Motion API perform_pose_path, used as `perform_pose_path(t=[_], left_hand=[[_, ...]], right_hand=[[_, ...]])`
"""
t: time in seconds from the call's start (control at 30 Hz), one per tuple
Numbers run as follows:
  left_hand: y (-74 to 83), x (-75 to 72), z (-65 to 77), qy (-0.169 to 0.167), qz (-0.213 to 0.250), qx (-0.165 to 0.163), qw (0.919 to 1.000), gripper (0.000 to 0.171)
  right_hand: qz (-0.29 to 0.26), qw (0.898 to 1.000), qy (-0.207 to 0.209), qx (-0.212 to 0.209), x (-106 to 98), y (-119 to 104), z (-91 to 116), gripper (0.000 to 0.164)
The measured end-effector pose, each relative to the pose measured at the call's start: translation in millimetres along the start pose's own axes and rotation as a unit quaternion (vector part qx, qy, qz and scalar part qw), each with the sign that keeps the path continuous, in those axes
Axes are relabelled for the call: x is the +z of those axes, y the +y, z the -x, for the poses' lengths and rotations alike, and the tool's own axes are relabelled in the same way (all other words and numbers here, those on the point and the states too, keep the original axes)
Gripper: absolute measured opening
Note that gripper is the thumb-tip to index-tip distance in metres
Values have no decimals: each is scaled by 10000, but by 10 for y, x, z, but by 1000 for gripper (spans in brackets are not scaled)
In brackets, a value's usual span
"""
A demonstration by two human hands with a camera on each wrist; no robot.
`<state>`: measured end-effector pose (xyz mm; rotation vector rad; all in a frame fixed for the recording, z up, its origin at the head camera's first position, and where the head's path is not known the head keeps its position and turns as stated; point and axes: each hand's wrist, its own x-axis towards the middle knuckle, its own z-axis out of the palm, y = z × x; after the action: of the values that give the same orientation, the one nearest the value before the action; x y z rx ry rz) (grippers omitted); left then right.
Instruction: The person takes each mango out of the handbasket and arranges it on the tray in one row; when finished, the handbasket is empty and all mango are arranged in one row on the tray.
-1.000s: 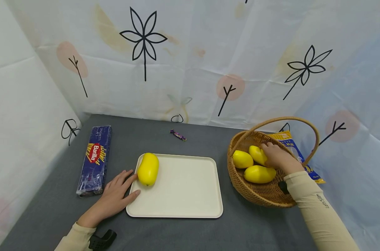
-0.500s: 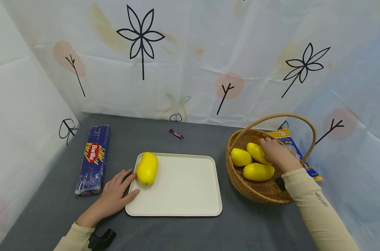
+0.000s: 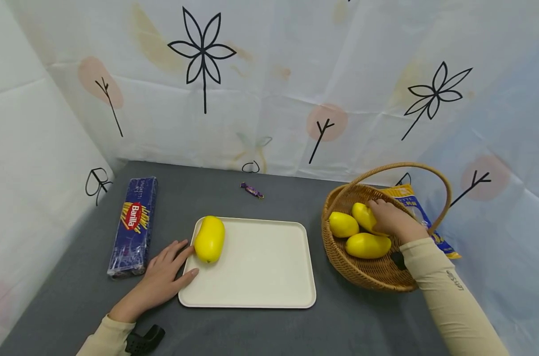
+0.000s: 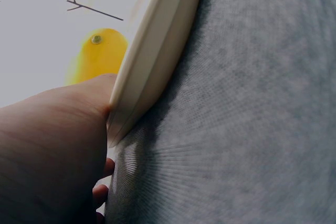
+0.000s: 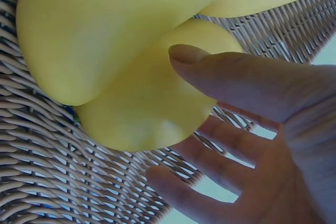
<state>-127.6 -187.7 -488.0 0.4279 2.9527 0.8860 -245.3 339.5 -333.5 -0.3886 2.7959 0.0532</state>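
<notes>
Beige sleeves (image 3: 458, 309) reach in from the near side over a grey desk (image 3: 251, 331), with a black device (image 3: 146, 340) at the left wrist. Just beyond it, the left hand (image 3: 164, 274) lies relaxed with its fingers spread, holding nothing, its thumb over the left rim of a cream tray (image 3: 265, 267). One yellow fruit (image 3: 209, 240) lies on the tray near that rim, close to the index fingertip; I cannot tell whether they touch. To the right of the tray stands a wicker basket (image 3: 363, 279) with a tall arched handle. Inside, nearest, lies a front fruit (image 3: 368, 245), with a left fruit (image 3: 343, 225) behind it. Farther back in the basket, the right hand (image 3: 391, 217) grips a third fruit (image 3: 362, 216), thumb on one side and fingers round the other. A blue spaghetti box (image 3: 133, 227) lies left of the tray, and a blue-and-yellow bag (image 3: 443, 242) sits behind the basket. Beyond the tray is a purple wrapped candy (image 3: 252, 190), then a white printed cloth (image 3: 269, 74).
</notes>
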Motion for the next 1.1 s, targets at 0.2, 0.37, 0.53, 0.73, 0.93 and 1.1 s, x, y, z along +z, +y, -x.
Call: perform_pose_path(t=[0.2, 0.37, 0.53, 0.73, 0.93, 1.1], left_hand=[[0, -18, -1, -82, -9, -28, 10000, 68], [-7, -12, 2, -49, -32, -9, 10000, 67], [-1, -12, 7, -22, -17, 10, 10000, 67], [5, -5, 5, -16, -16, 13, 10000, 66], [13, -17, 6, -48, -8, -17, 10000, 67], [17, -26, 4, -57, -10, -25, 10000, 67]], right_hand=[[-23, 9999, 120, 72, 56, 21, -17, 61], [-5, 9999, 112, 86, 83, 27, -39, 61], [71, 9999, 51, 78, 87, 33, -49, 62], [109, 9999, 73, 39, 51, 35, -15, 63], [88, 9997, 233, 35, -48, -8, 85, 61], [89, 9993, 360, 4, -122, -62, 180, 67]])
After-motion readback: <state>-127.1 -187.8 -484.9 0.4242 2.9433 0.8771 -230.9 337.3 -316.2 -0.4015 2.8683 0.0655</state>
